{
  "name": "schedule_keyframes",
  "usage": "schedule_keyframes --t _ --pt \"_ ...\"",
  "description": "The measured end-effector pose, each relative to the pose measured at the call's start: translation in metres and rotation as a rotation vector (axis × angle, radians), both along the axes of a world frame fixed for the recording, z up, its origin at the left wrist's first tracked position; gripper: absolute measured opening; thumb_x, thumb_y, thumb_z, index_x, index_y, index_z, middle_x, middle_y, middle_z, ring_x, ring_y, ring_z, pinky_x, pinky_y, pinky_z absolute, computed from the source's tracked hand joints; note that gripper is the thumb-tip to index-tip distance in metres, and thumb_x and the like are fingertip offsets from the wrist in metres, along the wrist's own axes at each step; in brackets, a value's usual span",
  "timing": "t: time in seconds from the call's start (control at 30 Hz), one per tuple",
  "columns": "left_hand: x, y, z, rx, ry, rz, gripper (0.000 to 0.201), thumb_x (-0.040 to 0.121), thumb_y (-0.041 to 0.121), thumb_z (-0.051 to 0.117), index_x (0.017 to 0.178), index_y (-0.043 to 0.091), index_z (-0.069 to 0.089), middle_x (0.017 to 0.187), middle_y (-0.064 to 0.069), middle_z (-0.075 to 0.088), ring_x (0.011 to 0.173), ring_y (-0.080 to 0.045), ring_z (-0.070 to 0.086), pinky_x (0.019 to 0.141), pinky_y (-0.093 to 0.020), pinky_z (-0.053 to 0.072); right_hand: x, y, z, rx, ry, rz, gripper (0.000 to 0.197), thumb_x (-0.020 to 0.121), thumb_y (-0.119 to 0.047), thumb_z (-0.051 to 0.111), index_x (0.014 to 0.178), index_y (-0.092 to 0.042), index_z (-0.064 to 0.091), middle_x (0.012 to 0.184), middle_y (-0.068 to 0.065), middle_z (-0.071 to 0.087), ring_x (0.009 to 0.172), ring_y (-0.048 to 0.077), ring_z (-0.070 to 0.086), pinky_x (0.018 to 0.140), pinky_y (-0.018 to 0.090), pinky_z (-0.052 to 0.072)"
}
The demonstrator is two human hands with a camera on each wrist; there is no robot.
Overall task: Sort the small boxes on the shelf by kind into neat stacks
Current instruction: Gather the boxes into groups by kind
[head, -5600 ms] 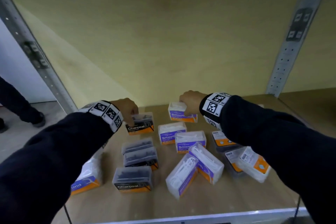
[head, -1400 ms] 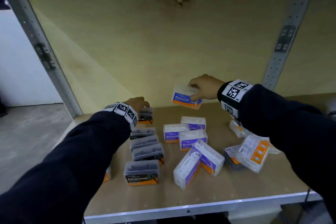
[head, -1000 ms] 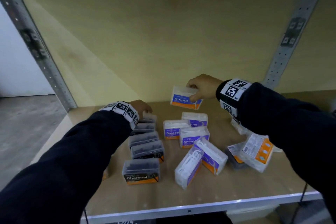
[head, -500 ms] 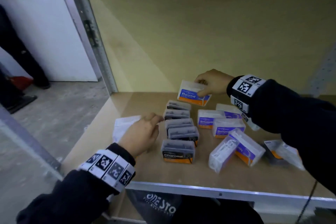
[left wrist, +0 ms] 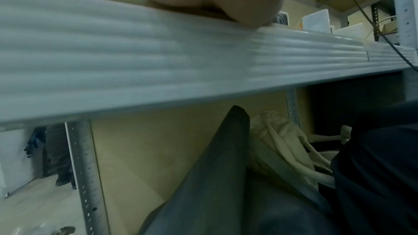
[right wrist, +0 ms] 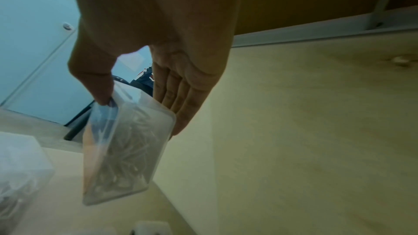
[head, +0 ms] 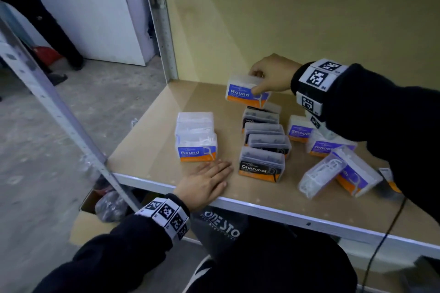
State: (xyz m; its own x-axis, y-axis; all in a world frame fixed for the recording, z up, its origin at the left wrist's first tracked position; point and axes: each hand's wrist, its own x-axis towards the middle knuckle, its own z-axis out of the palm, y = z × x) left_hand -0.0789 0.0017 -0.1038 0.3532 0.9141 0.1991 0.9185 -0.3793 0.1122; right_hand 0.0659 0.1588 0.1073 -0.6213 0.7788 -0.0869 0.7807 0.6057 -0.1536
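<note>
My right hand (head: 266,78) pinches a clear "Round" box (head: 246,93) with a blue and orange label, held in the air above the back of the shelf; the right wrist view shows this Round box (right wrist: 126,149) between thumb and fingers. My left hand (head: 209,181) lies flat on the shelf's front edge (head: 273,211), fingers straight, just in front of a group of white "Round" boxes (head: 196,138). A row of dark "Charcoal" boxes (head: 262,147) runs front to back in the middle. Purple "Smooth" boxes (head: 300,131) sit to their right.
Two white boxes (head: 338,173) lean on each other at the front right. A grey metal upright (head: 162,19) marks the shelf's left end. A black cable (head: 381,240) hangs over the front edge at right. A person's dark legs (head: 42,19) stand on the floor at far left.
My left hand has let go of the Charcoal boxes, come back to the front edge and gone flat on the shelf. My right hand has lifted the Round box and carried it leftward over the Charcoal row.
</note>
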Motion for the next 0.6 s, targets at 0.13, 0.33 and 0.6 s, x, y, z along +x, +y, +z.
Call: schedule_keyframes --t 0.13,0.33,0.6 --pt "0.003 -0.001 -0.001 0.029 -0.015 0.016 0.07 0.101 0.035 0.005 0.112 0.013 0.071 0.115 -0.002 0.073 0.104 -0.018 0.071 0.097 -0.028 0.032 -0.037 0.003 -0.009 0.003 -0.034 -0.025 0.042 0.084 -0.026 0.064 0.108 0.008 0.064 0.099 0.023 0.063 0.08 0.025 0.049 0.067 0.029 0.035" --pt "0.003 0.002 -0.007 0.127 -0.026 0.016 0.049 0.094 0.03 0.03 0.11 0.011 0.071 0.112 -0.004 0.073 0.101 -0.019 0.072 0.097 -0.028 0.032 -0.087 0.008 -0.03 0.007 -0.142 -0.059 0.038 0.09 -0.027 0.059 0.067 0.001 0.046 0.069 0.01 0.049 0.074 0.027 0.045 0.048 0.026 0.028" --pt "0.005 0.003 -0.007 0.162 -0.004 0.034 0.047 0.085 0.03 0.037 0.111 0.011 0.071 0.113 -0.003 0.073 0.103 -0.02 0.071 0.098 -0.029 0.031 -0.107 0.017 -0.036 0.028 -0.252 -0.077 0.046 0.096 -0.028 0.049 0.127 0.006 0.051 0.13 0.022 0.056 0.114 0.034 0.055 0.085 0.036 0.043"
